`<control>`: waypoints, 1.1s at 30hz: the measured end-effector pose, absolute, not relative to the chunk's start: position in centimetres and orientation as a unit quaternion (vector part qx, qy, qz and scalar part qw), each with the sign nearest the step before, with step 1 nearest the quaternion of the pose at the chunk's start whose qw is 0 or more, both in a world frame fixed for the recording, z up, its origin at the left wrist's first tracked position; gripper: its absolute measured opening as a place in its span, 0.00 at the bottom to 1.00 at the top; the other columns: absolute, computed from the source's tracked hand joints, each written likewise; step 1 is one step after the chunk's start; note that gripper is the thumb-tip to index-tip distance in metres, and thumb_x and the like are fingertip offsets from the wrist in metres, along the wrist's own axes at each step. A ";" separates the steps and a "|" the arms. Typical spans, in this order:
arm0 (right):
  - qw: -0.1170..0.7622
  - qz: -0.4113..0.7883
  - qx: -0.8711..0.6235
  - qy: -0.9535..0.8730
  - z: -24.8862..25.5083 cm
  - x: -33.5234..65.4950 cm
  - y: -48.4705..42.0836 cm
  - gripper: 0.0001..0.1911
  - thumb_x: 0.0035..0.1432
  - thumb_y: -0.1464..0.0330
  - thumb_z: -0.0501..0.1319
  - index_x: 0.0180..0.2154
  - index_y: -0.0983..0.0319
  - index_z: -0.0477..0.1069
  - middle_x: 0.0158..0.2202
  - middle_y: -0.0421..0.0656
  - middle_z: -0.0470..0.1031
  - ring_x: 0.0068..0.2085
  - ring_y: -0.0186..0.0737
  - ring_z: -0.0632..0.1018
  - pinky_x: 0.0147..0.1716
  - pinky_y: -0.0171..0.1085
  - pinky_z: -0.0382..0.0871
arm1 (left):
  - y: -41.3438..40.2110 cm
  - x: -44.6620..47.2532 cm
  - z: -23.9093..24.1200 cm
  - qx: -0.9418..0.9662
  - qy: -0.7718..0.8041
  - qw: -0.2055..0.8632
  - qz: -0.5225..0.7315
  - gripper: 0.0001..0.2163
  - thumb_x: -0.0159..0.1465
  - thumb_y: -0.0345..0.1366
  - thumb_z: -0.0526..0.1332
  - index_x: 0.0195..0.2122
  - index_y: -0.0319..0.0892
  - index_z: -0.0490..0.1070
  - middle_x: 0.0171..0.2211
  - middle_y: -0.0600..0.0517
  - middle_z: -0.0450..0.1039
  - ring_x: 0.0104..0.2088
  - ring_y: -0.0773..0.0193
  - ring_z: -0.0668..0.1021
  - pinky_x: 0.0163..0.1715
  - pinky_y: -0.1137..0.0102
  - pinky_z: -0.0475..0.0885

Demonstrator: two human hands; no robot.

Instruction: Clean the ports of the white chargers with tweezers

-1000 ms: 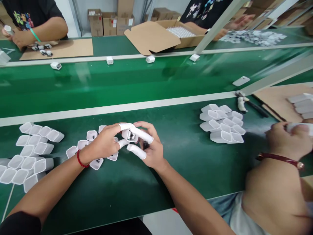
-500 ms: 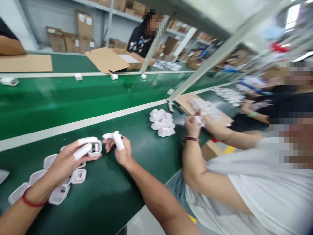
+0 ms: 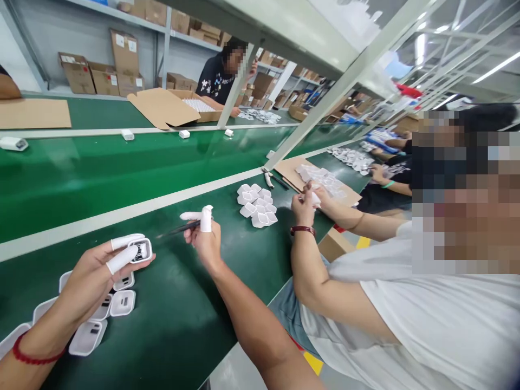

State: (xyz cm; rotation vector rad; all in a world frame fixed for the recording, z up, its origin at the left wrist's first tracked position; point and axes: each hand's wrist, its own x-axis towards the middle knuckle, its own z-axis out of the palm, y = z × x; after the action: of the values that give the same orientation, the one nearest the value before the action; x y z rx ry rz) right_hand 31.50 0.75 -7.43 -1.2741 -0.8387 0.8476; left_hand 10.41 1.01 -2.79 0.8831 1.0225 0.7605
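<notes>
My left hand (image 3: 91, 273), with white finger cots on thumb and forefinger, grips a small white plastic charger housing (image 3: 143, 251). The open side of the housing faces up toward me and shows dark and metallic parts inside. In my right hand (image 3: 208, 241), also wearing white finger cots, are thin dark tweezers (image 3: 179, 230). Their pointed tip is directed left at the housing, a short gap away from it. Below my left hand and partly behind it, several similar open white housings (image 3: 123, 303) lie on the green table, with dark parts inside.
A cluster of white shells (image 3: 258, 205) lies on the table (image 3: 170, 319) to the right. Beyond it, a co-worker's hands (image 3: 306, 206) hold a white piece. A green conveyor belt (image 3: 81, 184) carries several white housings. A slanted metal post (image 3: 320, 108) rises at the belt's edge.
The view has shifted, and the blur has lessened. The tweezers in my right hand now show clearly, pointing toward the housing. My left hand still holds the same housing.
</notes>
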 end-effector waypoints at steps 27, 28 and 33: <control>0.552 -0.020 -0.319 -0.770 -7.7 28.5 -2.8 0.17 0.60 0.79 0.58 0.50 0.66 0.70 0.32 0.48 0.77 0.31 0.39 0.77 0.28 0.38 0.76 | 0.2 10.9 -6.2 0.635 0.441 0.442 0.455 0.10 0.62 0.32 0.62 0.44 0.41 0.78 0.47 0.48 0.76 0.42 0.61 0.81 0.44 0.69 0.79; 0.550 -0.023 -0.316 -0.773 -7.8 28.5 -2.8 0.17 0.59 0.80 0.58 0.50 0.66 0.70 0.32 0.49 0.76 0.32 0.39 0.77 0.28 0.39 0.76 | 0.2 10.9 -6.2 0.641 0.446 0.433 0.449 0.10 0.61 0.32 0.62 0.43 0.42 0.78 0.47 0.48 0.76 0.42 0.62 0.81 0.42 0.71 0.80; 0.526 -0.029 -0.313 -0.790 -7.8 28.3 -3.0 0.17 0.59 0.80 0.57 0.50 0.68 0.69 0.33 0.50 0.76 0.32 0.40 0.76 0.28 0.39 0.74 | 0.2 11.1 -6.0 0.634 0.444 0.426 0.468 0.11 0.62 0.32 0.61 0.45 0.41 0.77 0.44 0.48 0.77 0.41 0.64 0.81 0.44 0.72 0.79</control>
State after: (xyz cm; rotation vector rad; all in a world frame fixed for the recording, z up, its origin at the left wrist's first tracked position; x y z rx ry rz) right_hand 28.26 -3.03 -7.83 -0.7476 -1.8900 -0.0685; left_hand 11.10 0.18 -6.02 1.5839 1.1103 1.1706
